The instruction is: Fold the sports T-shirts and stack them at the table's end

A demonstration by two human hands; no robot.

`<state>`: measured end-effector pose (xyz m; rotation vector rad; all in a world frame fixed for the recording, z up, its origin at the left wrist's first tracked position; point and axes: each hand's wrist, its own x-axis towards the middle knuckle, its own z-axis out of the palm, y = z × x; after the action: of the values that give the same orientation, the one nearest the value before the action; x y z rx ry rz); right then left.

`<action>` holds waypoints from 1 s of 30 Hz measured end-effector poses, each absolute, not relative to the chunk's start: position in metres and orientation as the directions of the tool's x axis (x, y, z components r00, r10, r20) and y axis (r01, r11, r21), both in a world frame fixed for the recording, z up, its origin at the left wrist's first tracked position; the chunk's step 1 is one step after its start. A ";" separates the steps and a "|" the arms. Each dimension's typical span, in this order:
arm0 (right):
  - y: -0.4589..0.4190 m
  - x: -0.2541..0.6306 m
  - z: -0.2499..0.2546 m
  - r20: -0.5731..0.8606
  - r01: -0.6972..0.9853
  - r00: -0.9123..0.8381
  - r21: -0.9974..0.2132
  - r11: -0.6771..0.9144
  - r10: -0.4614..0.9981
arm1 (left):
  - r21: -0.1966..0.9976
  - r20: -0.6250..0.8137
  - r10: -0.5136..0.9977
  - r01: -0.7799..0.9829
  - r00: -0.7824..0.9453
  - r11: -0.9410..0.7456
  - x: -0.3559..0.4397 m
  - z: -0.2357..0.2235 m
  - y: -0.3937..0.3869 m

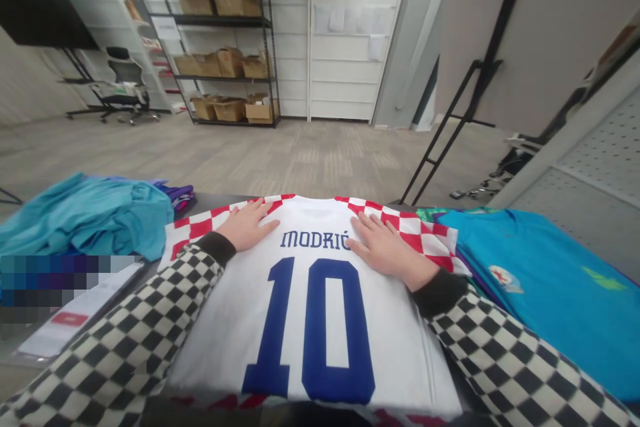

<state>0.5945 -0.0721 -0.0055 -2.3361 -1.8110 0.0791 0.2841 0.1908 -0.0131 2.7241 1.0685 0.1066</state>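
Note:
A white Croatia football shirt [310, 320] lies flat on the table, back facing up, with red-and-white checkered sleeves and "MODRIĆ 10" printed in navy. My left hand [246, 227] rests palm down on the shirt's upper left, fingers apart, near the shoulder seam and sleeve. My right hand [385, 248] presses flat on the upper right, beside the name print. Neither hand grips the fabric. Black-and-white checkered sleeves with dark cuffs cover both my forearms and hide part of the shirt's lower sides.
A crumpled turquoise garment [87, 220] lies left of the shirt, with purple cloth behind it. A folded blue shirt [540, 287] lies to the right. Printed papers [75, 320] sit at the left table edge. Metal shelves with cardboard boxes [220, 47] stand across the floor.

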 end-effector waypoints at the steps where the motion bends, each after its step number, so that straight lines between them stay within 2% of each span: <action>1: -0.078 0.593 -0.009 0.019 0.949 0.258 -0.193 -0.250 0.966 | 0.204 -0.029 0.697 0.687 0.716 -0.697 0.281 -0.012 0.196; 4: -0.085 0.596 -0.008 -0.079 0.934 0.268 -0.224 -0.279 0.960 | 0.166 -0.088 0.694 0.698 0.714 -0.697 0.272 -0.008 0.212; 6: -0.085 0.600 -0.003 -0.094 0.933 0.264 -0.228 -0.279 0.960 | 0.170 -0.073 0.701 0.702 0.709 -0.692 0.266 -0.006 0.222; 9: -0.084 0.610 0.003 -0.017 0.938 0.282 -0.207 -0.279 0.959 | 0.159 -0.044 0.754 0.749 0.656 -0.643 0.255 -0.006 0.235; 12: -0.088 0.624 -0.001 0.032 0.912 0.381 -0.179 -0.370 0.924 | 0.111 -0.108 0.784 0.791 0.611 -0.601 0.247 -0.012 0.245; 17: -0.092 0.640 -0.011 -0.088 0.887 0.439 -0.114 -0.447 0.894 | 0.066 -0.149 0.786 0.799 0.600 -0.597 0.243 -0.022 0.254; 25: -0.084 0.638 -0.009 -0.169 0.877 0.452 -0.094 -0.471 0.876 | -0.018 -0.101 0.744 0.746 0.661 -0.665 0.237 -0.033 0.262; 30: -0.081 0.637 -0.007 -0.143 0.899 0.408 -0.111 -0.424 0.902 | 0.017 -0.018 0.788 0.788 0.616 -0.616 0.237 -0.037 0.255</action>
<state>0.6369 -0.0812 -0.0072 -2.6216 -1.6765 0.2826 0.2366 0.2553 -0.0369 2.8030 1.3665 -0.0140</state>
